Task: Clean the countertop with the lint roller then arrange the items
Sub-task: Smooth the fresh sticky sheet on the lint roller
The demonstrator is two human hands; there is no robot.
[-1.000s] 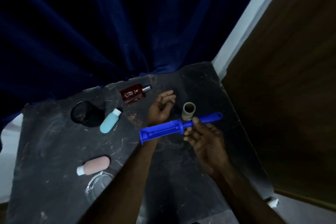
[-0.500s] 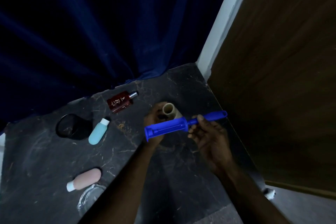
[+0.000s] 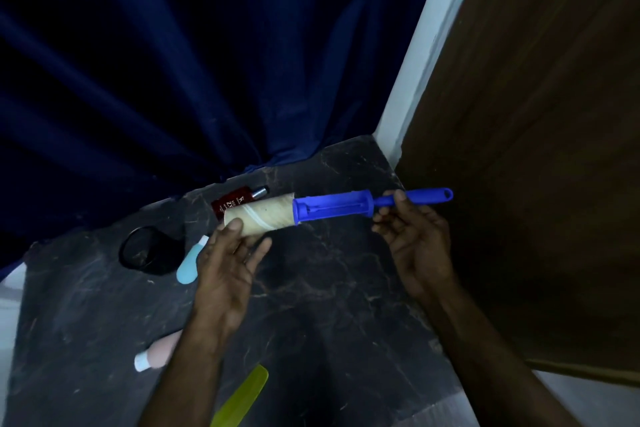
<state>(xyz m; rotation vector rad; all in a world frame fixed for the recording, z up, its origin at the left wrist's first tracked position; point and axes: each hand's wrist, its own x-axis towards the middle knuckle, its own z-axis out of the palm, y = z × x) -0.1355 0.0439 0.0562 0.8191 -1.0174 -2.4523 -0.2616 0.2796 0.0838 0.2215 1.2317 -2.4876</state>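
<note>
Lint roller, blue and held level above the dark marble countertop: the right hand pinches its thin handle, while the left hand cradles a beige paper roll (its end meets the blue frame) with loosely curled fingers. Behind lies a red bottle; a light-blue bottle, black cup, pink bottle and yellow-green strip sit left.

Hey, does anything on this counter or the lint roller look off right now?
Yes. The paper roll sits only at the tip of the blue lint roller, most of the spindle bare. On the countertop, the red bottle, blue bottle and pink bottle all lie on their sides.
</note>
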